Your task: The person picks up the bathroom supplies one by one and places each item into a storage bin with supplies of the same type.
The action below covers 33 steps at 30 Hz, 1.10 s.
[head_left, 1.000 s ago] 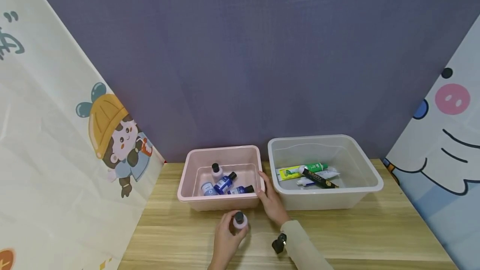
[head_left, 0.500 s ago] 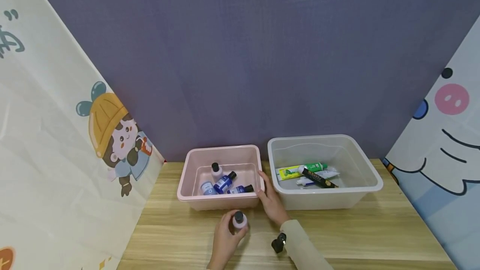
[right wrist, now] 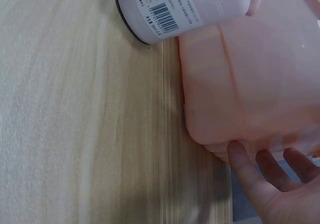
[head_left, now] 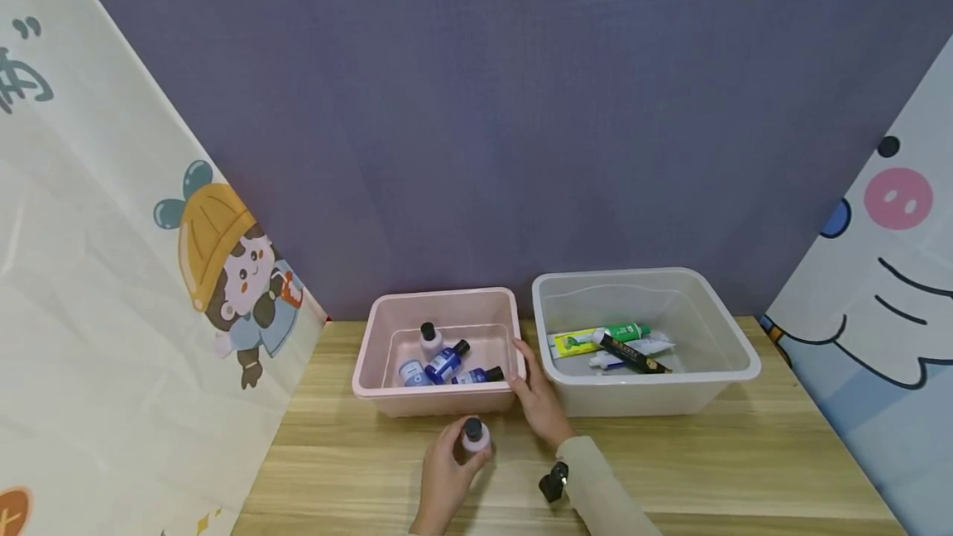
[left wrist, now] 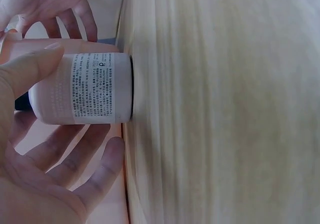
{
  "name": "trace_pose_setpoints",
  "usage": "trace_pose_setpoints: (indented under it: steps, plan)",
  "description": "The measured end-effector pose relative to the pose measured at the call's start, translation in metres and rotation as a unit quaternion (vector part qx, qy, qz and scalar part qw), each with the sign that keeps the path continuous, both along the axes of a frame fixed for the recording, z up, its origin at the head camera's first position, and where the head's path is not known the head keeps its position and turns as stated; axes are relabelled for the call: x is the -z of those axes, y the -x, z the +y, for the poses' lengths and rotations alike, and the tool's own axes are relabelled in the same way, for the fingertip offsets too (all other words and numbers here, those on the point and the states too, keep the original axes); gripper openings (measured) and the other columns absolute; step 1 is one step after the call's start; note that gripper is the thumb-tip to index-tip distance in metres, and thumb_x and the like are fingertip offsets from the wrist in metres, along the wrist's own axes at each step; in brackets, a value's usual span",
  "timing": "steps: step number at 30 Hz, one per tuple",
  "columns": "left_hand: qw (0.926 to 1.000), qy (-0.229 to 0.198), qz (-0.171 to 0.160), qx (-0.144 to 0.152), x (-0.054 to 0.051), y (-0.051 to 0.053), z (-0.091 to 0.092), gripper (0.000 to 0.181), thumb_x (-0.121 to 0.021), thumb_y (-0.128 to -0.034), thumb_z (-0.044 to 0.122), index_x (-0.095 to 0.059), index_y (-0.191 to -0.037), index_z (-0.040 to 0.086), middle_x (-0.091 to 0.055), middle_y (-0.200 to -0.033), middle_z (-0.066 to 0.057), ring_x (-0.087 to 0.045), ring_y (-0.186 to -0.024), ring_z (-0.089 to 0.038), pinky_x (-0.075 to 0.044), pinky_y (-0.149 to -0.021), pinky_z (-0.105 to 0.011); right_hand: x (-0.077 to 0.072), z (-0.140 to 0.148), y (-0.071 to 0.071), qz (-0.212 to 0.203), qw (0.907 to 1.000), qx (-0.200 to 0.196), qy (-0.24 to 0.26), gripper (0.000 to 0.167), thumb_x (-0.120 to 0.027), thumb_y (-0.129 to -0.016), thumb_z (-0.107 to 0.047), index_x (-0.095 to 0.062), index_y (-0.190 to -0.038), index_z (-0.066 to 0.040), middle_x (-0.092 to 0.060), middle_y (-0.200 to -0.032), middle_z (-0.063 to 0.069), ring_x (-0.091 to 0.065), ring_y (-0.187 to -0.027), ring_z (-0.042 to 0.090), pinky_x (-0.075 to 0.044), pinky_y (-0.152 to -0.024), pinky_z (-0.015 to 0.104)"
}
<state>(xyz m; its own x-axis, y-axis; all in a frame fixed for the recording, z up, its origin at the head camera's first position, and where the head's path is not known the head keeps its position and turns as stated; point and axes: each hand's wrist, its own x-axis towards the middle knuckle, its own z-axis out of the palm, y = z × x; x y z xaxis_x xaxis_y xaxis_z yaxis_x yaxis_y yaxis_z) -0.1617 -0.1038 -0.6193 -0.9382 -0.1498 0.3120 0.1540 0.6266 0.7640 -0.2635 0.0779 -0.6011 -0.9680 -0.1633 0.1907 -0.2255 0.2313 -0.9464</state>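
Observation:
A small pale pink bottle (head_left: 476, 438) with a black cap is upright in my left hand (head_left: 445, 470), thumb on one side and fingers on the other. It is in front of the pink bin (head_left: 402, 405); I cannot tell whether its base touches the table. Its printed label faces the left wrist camera. My right hand (head_left: 542, 404) holds the bin's front right corner, thumb at the rim and fingers along the outer side wall (right wrist: 230, 99). Inside the bin lie blue bottles (head_left: 444, 364) with black caps, a light blue container (head_left: 414, 374) and another pale pink bottle (head_left: 431, 342).
To the right of the pink bin stands a larger white bin (head_left: 640, 400) with several tubes, among them a yellow and green tube (head_left: 581, 342) and a black tube (head_left: 633, 354). Both bins stand on a wooden table (head_left: 744, 461), before a dark cloth backdrop (head_left: 476, 122).

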Motion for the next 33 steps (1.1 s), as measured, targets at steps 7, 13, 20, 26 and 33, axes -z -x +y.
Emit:
trace_pose_setpoints:
  steps: [7,13,20,26,33]
  plan:
    - [0.9996,-0.011,-0.025,0.001,-0.003,-0.001,-0.001,0.052,-0.092,-0.0708,0.019,-0.073,-0.119,0.015,-0.075,-0.113,0.000,-0.069,-0.102,-0.017,-0.056,-0.092,-0.036,0.001,0.000,0.000,0.004,1.0000,0.000,-0.001,0.060,-0.051,-0.106,-0.023,-0.027,-0.161,-0.033,-0.032,-0.166,0.013,-0.032,-0.151,0.043,-0.022,-0.120,0.069]
    - [0.9994,-0.010,-0.034,-0.004,-0.005,-0.001,-0.002,0.053,-0.092,-0.0705,0.019,-0.072,-0.119,0.017,-0.076,-0.112,-0.001,-0.070,-0.100,-0.016,-0.057,-0.089,-0.034,0.000,0.001,0.000,0.002,1.0000,-0.002,0.000,0.060,-0.051,-0.106,-0.024,-0.026,-0.160,-0.036,-0.032,-0.167,0.013,-0.030,-0.152,0.042,-0.021,-0.121,0.069]
    - [0.9996,-0.009,-0.025,-0.004,-0.012,-0.002,-0.005,0.055,-0.092,-0.0707,0.021,-0.072,-0.121,0.019,-0.077,-0.111,0.000,-0.071,-0.095,-0.015,-0.057,-0.086,-0.033,0.000,0.001,-0.001,-0.006,1.0000,-0.007,0.003,0.060,-0.051,-0.106,-0.025,-0.027,-0.160,-0.037,-0.031,-0.167,0.012,-0.029,-0.153,0.042,-0.021,-0.122,0.068]
    - [0.9997,-0.013,-0.018,-0.008,-0.020,-0.002,-0.008,0.057,-0.091,-0.0714,0.020,-0.071,-0.125,0.018,-0.076,-0.114,0.001,-0.067,-0.092,-0.011,-0.056,-0.085,-0.035,0.000,0.001,-0.001,-0.014,0.9999,-0.009,-0.003,0.060,-0.051,-0.107,-0.029,-0.025,-0.160,-0.037,-0.029,-0.168,0.011,-0.028,-0.153,0.042,-0.020,-0.122,0.068]
    - [0.9998,-0.012,-0.002,-0.012,-0.032,-0.002,-0.011,0.059,-0.091,-0.0715,0.019,-0.070,-0.126,0.019,-0.075,-0.116,0.001,-0.068,-0.097,-0.014,-0.058,-0.087,-0.041,-0.002,0.001,0.000,-0.010,0.9999,-0.007,-0.003,0.061,-0.052,-0.106,-0.021,-0.026,-0.160,-0.035,-0.029,-0.168,0.012,-0.026,-0.154,0.042,-0.020,-0.122,0.068]
